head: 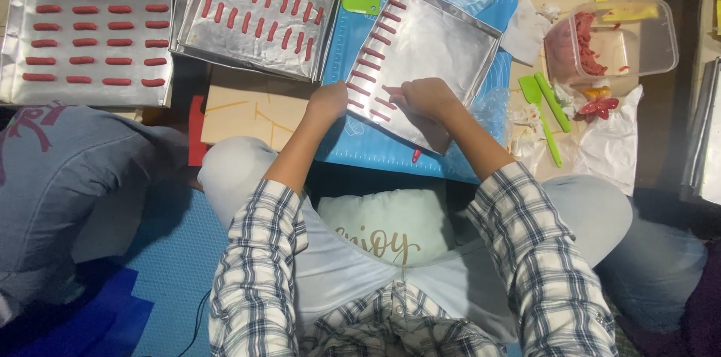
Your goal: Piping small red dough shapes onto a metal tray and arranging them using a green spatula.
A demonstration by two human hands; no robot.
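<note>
The fingers of the right hand curl over a red dough strip on the tilted metal tray. The left hand pinches the tray's near edge. Better to lay each strip parallel to the 1 row already there — evenly spaced, not touching.

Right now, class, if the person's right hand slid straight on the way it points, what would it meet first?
The right hand points left across the tilted shiny metal baking tray, so it would probably first meet the short red dough sticks in a row along the tray's left edge, then the left hand. Depth is unclear.
</note>
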